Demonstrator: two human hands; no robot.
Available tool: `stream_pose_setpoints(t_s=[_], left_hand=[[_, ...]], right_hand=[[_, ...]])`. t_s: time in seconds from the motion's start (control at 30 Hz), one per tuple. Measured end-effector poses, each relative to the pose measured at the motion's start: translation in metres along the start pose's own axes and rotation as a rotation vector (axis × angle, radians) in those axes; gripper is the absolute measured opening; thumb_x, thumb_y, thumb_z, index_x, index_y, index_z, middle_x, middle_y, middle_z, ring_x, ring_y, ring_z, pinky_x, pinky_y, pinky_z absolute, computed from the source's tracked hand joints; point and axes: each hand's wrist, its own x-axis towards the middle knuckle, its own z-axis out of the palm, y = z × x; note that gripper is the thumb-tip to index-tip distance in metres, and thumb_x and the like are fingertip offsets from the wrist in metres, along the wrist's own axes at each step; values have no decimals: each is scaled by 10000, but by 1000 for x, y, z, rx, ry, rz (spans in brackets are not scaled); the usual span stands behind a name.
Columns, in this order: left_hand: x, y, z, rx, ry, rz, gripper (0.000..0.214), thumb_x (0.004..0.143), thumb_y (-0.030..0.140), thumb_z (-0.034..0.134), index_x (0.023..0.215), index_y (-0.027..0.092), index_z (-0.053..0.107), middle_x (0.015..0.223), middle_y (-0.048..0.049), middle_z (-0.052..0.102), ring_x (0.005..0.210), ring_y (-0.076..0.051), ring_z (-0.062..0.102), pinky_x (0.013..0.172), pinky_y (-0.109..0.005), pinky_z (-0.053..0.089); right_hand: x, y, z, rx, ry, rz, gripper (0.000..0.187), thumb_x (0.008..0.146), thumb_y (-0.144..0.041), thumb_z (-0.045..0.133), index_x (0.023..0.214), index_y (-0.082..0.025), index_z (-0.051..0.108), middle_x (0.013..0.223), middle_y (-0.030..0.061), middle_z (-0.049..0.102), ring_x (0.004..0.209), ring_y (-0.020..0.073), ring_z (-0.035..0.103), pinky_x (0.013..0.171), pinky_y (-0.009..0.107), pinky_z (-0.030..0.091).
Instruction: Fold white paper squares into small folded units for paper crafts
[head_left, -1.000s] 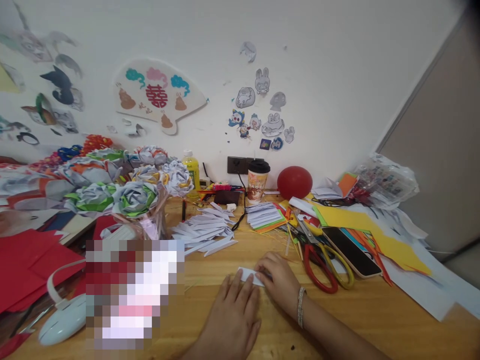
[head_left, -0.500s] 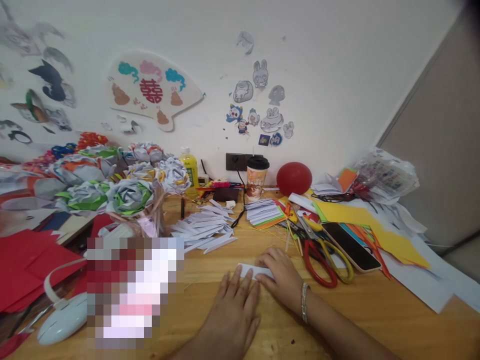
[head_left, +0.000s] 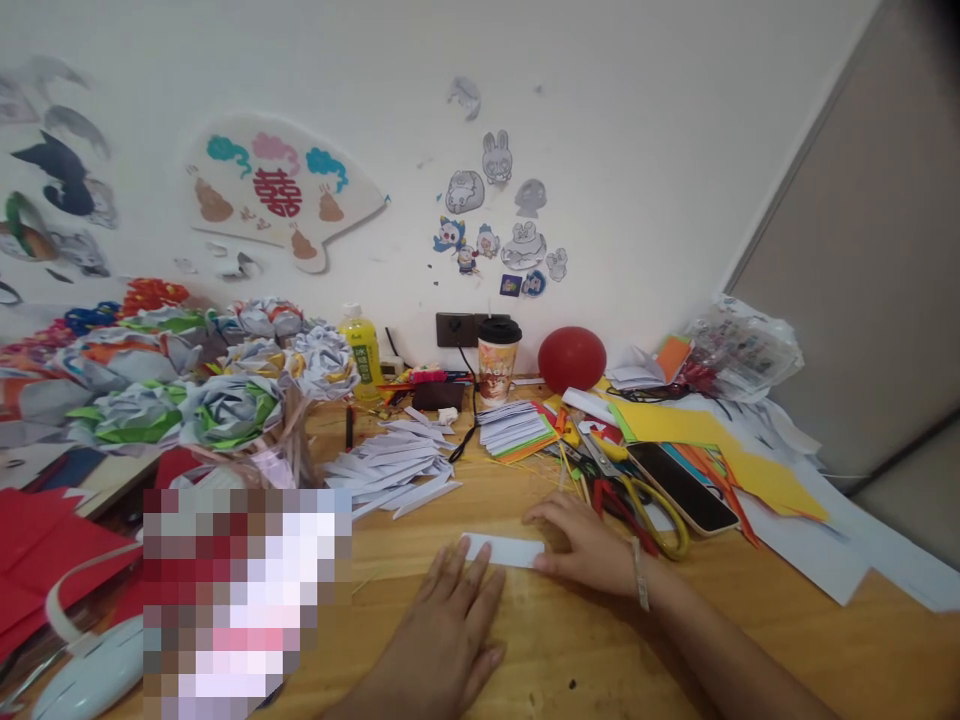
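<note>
Left hand (head_left: 454, 625): nearest; palm down over the bench (head_left: 559, 645), fingers slightly spread, tips on left end of the white strip (head_left: 511, 551).
Right hand (head_left: 589, 553): to its right; thumb at the strip's right end, forefinger arched beyond.
Grip: left flat, pinching nothing; right thumb and forefinger apart, clamped on nothing.
White strip: flat on bench between the hands, middle uncovered.
Just changed: right hand has slid right and spread; more strip shows. Left fingertips keep their place. Likely pressure now rests mainly on the left, with the paper looking smoothed flat.
Strip pile (head_left: 390, 462): farther, left.
Scissors (head_left: 600, 456): right, beside phone (head_left: 682, 487).
Paper cup (head_left: 498, 368): far, by the wall.
</note>
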Motion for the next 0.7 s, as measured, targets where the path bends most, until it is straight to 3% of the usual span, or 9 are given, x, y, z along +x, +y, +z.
stream_pose_setpoints(t_s=[0.23, 0.4, 0.57, 0.7], left_hand=[[-3, -5, 1, 78, 88, 49, 519, 833, 373, 536, 1309, 191, 440, 1362, -157, 426, 1250, -368, 369, 973, -505, 385], [-1, -7, 10, 158, 278, 56, 467, 854, 412, 502, 1267, 195, 471, 1315, -125, 491, 1192, -326, 449, 939, -465, 412], [8, -10, 14, 227, 441, 52, 299, 916, 210, 405, 1187, 140, 508, 1202, -123, 569, 1087, -270, 517, 868, -404, 453], [13, -10, 6, 142, 428, 78, 261, 924, 130, 357, 1115, 152, 534, 1087, -94, 609, 1031, -226, 522, 870, -377, 441]], right_hand=[[8, -4, 15, 47, 123, 110, 183, 618, -129, 736, 751, -170, 616, 869, 29, 586, 885, 189, 524, 788, 292, 378], [9, -9, 20, 72, 151, 128, 143, 629, -98, 712, 703, -165, 609, 810, 16, 588, 834, 170, 526, 737, 263, 366], [8, -22, 30, 127, 162, 103, 186, 597, -55, 689, 725, -163, 607, 752, -4, 590, 768, 152, 518, 714, 252, 368], [6, -30, 36, 292, 112, 82, 180, 617, -42, 639, 738, -170, 601, 702, -26, 577, 664, 120, 504, 628, 219, 388]])
